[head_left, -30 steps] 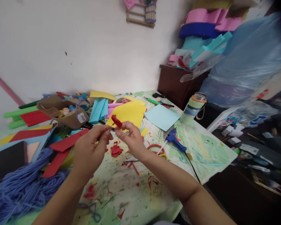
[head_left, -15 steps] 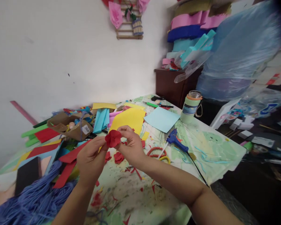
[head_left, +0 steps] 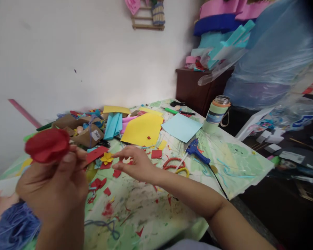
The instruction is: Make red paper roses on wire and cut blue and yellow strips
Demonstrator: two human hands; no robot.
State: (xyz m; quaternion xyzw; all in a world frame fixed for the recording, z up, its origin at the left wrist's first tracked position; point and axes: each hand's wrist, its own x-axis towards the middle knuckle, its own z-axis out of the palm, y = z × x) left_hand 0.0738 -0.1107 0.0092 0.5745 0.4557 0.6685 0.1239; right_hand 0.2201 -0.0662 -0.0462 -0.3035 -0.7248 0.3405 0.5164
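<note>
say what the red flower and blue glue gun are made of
The red flower in the left hand looks like matte craft foam or thick paper, with soft curled petals, though blur leaves it open. The blue glue gun looks like moulded plastic, smooth with a slight sheen.

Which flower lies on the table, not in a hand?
The small yellow flower lies among red scraps on the table, left of the right hand; the larger red flower is held up in the left hand.

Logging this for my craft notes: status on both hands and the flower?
Left hand holding red craft flower up close to the camera. Right hand open, empty, nearest small yellow flower. Red scraps scattered around it.
</note>
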